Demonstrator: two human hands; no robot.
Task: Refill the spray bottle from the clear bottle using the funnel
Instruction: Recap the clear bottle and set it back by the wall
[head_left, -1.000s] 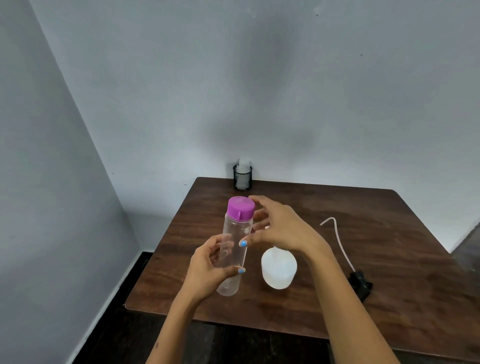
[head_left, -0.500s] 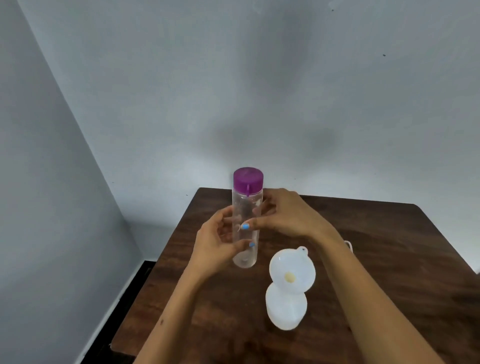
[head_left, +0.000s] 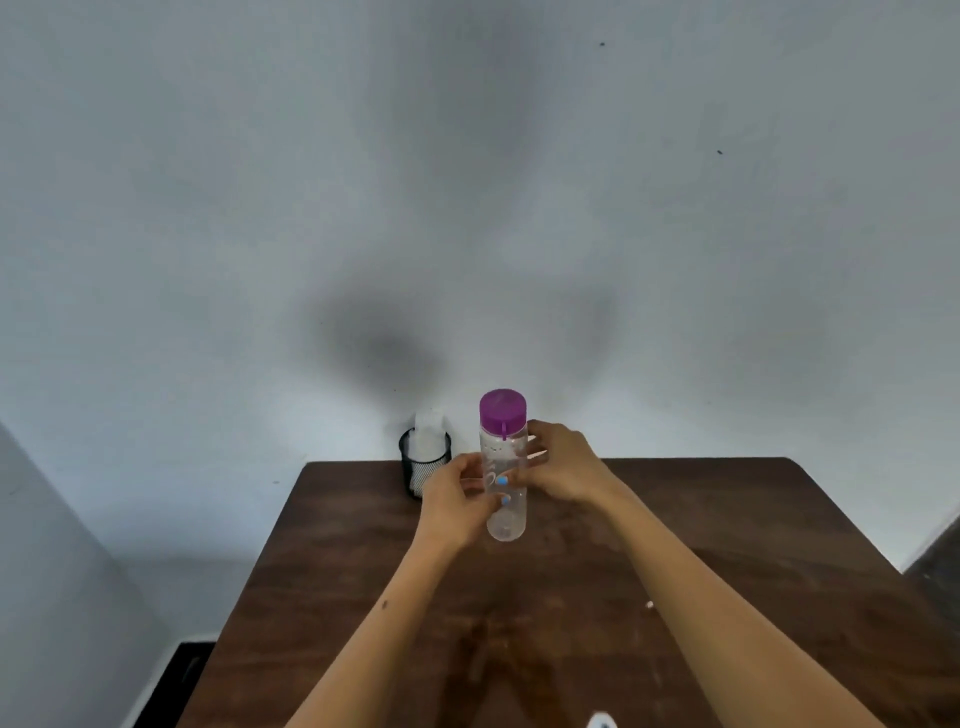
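Bottle time, then: both hands are on the clear bottle (head_left: 503, 478), which stands upright at centre frame, its base seemingly on or just above the brown counter (head_left: 727, 519). The left hand (head_left: 457, 501) wraps its thumb and fingers around the lower body; the right hand (head_left: 563, 462) has its fingers curled against the upper body, just under the purple cap (head_left: 502, 409). That cap is on, so I'd call this the opening step: nothing can be poured yet. Next, I reckon, one hand must steady the body while the other climbs to the cap and twists it off.

Counting up: one clear bottle, one purple cap, two hands, one black mesh cup (head_left: 425, 465) with something white inside, behind the bottle to the left. Spray bottle and funnel aren't clearly in view; only a white sliver (head_left: 601, 721) pokes in at the bottom edge, too little to name.
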